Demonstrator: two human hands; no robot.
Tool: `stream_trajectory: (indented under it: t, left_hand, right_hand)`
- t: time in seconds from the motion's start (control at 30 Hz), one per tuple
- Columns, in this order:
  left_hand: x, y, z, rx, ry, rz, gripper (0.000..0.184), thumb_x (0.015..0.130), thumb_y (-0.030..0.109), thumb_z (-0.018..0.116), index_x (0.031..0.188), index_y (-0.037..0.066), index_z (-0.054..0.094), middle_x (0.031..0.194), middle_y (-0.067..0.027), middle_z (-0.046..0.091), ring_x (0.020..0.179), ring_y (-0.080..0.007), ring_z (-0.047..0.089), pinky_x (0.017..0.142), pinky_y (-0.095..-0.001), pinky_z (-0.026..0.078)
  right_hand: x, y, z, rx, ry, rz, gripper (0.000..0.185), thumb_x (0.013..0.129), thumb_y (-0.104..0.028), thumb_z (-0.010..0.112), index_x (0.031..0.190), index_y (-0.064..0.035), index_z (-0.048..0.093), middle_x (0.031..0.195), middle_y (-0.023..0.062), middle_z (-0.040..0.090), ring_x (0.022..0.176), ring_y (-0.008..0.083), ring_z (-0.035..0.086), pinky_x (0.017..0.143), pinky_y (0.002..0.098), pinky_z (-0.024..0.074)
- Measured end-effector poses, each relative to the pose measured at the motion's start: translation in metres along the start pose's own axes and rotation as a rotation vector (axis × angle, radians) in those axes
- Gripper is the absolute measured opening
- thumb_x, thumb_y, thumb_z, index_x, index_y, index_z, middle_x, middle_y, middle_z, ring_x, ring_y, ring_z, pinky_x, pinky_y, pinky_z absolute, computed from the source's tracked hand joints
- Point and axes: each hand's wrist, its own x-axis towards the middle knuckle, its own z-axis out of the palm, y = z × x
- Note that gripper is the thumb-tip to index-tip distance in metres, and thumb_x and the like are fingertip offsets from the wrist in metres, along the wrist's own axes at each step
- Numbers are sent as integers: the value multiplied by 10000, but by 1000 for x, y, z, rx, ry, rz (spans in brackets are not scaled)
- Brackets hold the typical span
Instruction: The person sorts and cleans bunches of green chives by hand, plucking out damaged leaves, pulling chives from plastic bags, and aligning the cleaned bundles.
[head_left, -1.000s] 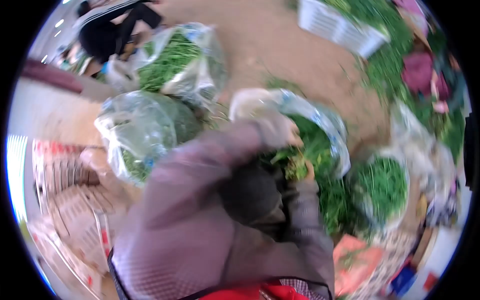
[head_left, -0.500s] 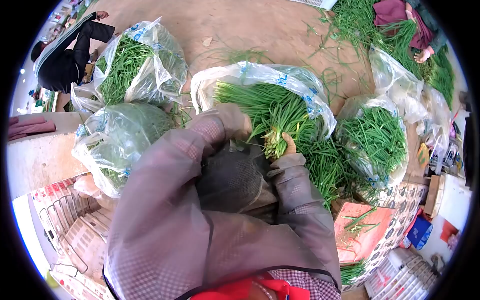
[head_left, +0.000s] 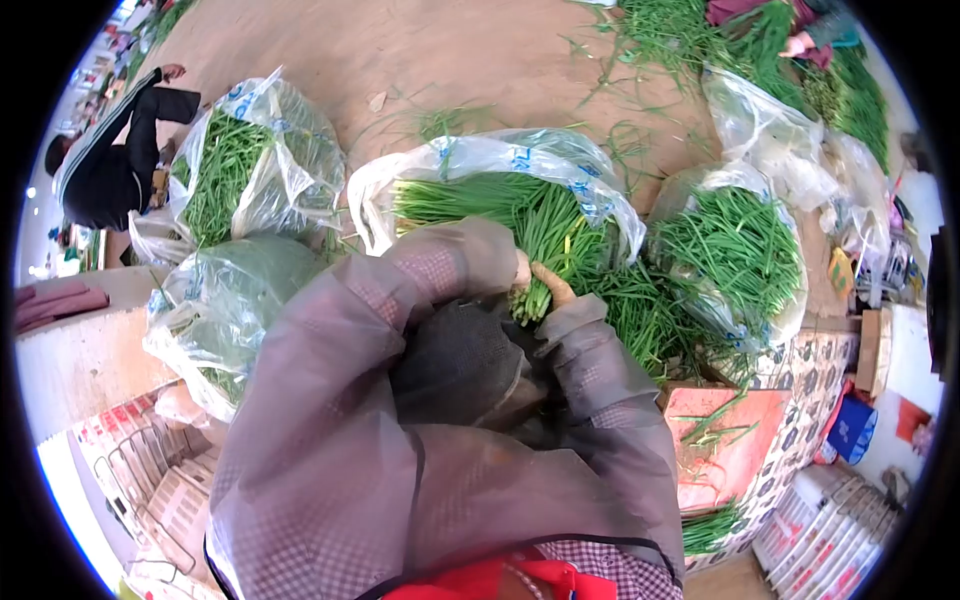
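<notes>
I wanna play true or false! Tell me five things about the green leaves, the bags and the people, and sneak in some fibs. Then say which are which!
1. The right hand is holding a bunch of green stalks. True.
2. The writing on the middle bag is red. False: the writing is blue.
3. Some loose leaves lie on the pink board. True.
4. The person at the top left is dressed all in yellow. False: the clothes are dark, with white stripes on the sleeve.
5. The bag just right of the middle one has nothing in it. False: long green leaves fill it.
</notes>
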Motion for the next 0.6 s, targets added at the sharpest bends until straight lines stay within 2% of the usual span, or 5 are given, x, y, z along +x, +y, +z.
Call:
stream_trajectory:
  t: [0.07,0.1,0.27,0.4,0.6]
  left_hand:
    - [-8,25,-24,51,13,39,253,798,266,573,1024,288,685,981,-44,664,851,-269,647,732,-386,501]
    - [-9,34,-34,61,20,69,246,794,286,566,1007,274,689,950,-63,665,842,-278,646,730,-385,497]
    - [-38,90,-80,101,49,178,270,806,297,530,1003,227,701,933,-83,683,839,-291,650,750,-379,501]
    - [-88,140,-77,273,10,208,279,799,241,548,972,87,704,941,-133,679,870,-300,651,750,-359,509]
    - [-96,125,34,-125,16,449,425,770,207,644,1156,60,544,1079,-124,605,1005,-249,564,847,-347,456]
  right_hand:
    - [-44,-14,35,-214,-28,-2,320,936,-236,494,1175,-35,566,1115,116,641,1052,205,599,912,315,485]
    - [-22,-32,-3,44,37,103,308,912,-246,530,1124,-33,599,1011,122,671,926,225,646,824,340,524]
    - [-96,-58,-12,-270,-18,-87,306,819,-225,620,1027,-1,623,874,141,684,736,265,663,703,365,557]
    - [-151,-25,-6,-204,6,-136,320,811,-248,625,1014,0,634,834,135,687,711,263,660,695,365,550]
    - [-206,39,6,-301,160,-135,341,806,-240,607,1050,-3,631,910,136,688,776,256,664,758,379,548]
